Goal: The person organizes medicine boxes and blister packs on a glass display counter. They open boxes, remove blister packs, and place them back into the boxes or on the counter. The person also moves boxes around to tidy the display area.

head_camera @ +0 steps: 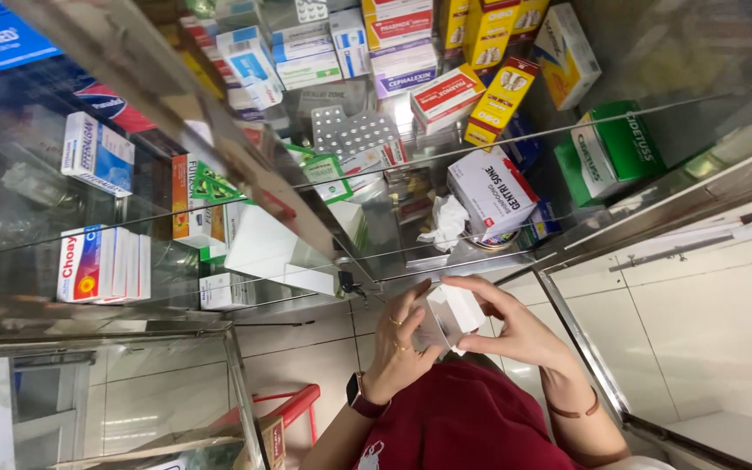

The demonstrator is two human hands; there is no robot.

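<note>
We see one small white box [453, 315] held between two hands, in front of the glass cabinet [567, 130]. Left hand [400, 344] grips its side; right hand [515, 326] pinches its top flap. One green box [613, 150] and three yellow boxes [502, 96] on the shelves.

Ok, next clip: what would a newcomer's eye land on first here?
First, the two hands low in the middle: the left hand and right hand together hold a small white box in front of a dark red top. Above them, a glass display case is crammed with medicine boxes, a bright green box at right and a silver blister sheet near the centre.
</note>
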